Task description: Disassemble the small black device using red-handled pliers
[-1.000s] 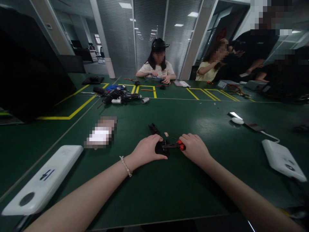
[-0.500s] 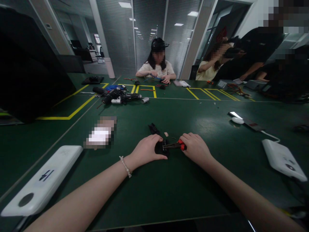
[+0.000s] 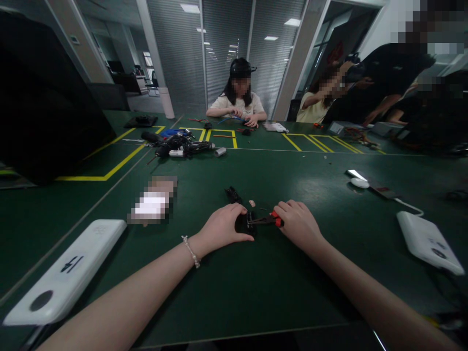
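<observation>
My left hand curls round a small black part, thumb on the near side and fingers on the far side, holding it against the green table. Wrapped in my right hand are the red handles of needle-nose pliers. Their thin jaws point left and touch the black part at its metal bits; whether they pinch anything is too small to tell. Just beyond my left fingers lies another black piece. A small tan scrap is beside it.
A white power bank and a phone lie to the left. Farther back is a pile of black tools. On the right are another white power bank, a cable and a white mouse-shaped item. A co-worker sits opposite.
My right hand and the pliers have shifted very slightly to the right. My left hand stays in place on the black part.
</observation>
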Action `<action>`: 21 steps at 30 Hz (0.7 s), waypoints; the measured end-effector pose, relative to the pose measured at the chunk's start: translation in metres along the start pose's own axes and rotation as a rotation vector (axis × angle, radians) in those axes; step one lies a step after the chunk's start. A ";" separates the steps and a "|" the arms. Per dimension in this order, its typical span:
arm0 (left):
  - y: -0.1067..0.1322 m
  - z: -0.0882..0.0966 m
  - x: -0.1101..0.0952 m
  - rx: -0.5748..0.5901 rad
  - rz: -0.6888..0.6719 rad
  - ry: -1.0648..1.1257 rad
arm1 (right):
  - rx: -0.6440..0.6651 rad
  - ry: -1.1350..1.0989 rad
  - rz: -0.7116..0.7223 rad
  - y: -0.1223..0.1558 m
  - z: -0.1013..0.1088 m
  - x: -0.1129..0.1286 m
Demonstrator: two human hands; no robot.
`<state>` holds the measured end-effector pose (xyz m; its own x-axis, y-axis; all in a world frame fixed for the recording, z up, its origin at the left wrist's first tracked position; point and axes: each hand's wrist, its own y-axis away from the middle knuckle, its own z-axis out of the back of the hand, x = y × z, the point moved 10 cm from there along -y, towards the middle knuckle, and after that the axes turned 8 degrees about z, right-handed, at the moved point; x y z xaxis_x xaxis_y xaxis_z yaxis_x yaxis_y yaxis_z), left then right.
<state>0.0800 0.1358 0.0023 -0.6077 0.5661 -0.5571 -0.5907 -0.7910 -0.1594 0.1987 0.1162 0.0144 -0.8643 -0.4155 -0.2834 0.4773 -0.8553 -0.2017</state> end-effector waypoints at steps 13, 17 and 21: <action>0.000 0.001 0.000 0.002 0.005 -0.010 | 0.050 -0.062 -0.033 0.000 -0.008 -0.003; 0.000 0.000 0.000 0.003 0.006 -0.006 | 0.037 -0.036 -0.021 0.000 -0.005 -0.002; 0.000 -0.001 0.002 -0.011 -0.004 -0.014 | 0.022 -0.039 -0.016 0.001 -0.008 -0.003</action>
<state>0.0792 0.1367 0.0005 -0.6128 0.5719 -0.5453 -0.5870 -0.7914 -0.1704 0.2027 0.1194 0.0075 -0.8775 -0.4132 -0.2435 0.4602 -0.8682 -0.1854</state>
